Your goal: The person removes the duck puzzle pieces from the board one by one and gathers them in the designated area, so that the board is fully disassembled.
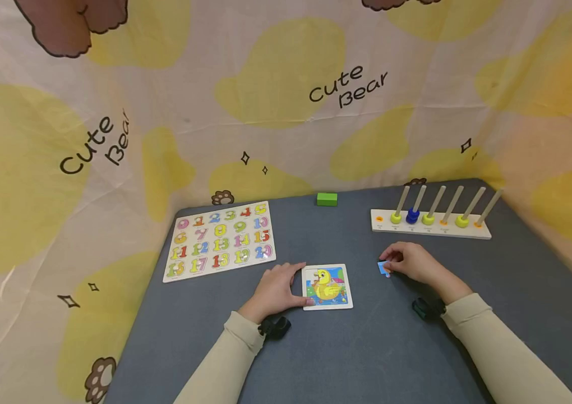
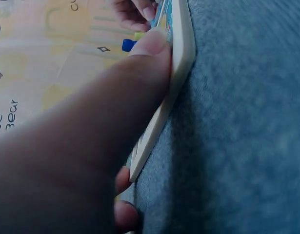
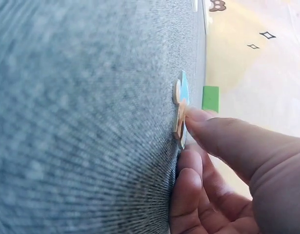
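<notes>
A square duck jigsaw puzzle (image 1: 327, 287) in a pale wooden frame lies on the table. My left hand (image 1: 278, 289) grips the frame's left side, thumb at the near corner and a finger at the far one. In the left wrist view the thumb (image 2: 152, 44) overlaps the frame's edge (image 2: 184, 53). To the right of the puzzle, my right hand (image 1: 409, 262) pinches a small blue-and-orange jigsaw piece (image 1: 383, 269) at the table surface. The right wrist view has the thumb on the piece (image 3: 181, 109), with the other fingers partly hidden beneath.
A number puzzle board (image 1: 222, 241) lies at the back left. Near the back edge sits a green block (image 1: 327, 199). A white-based counting stand (image 1: 432, 230) with upright pegs and yellow and blue rings stands at the back right. Printed cloth (image 1: 276, 73) hangs behind the grey table (image 1: 356, 359).
</notes>
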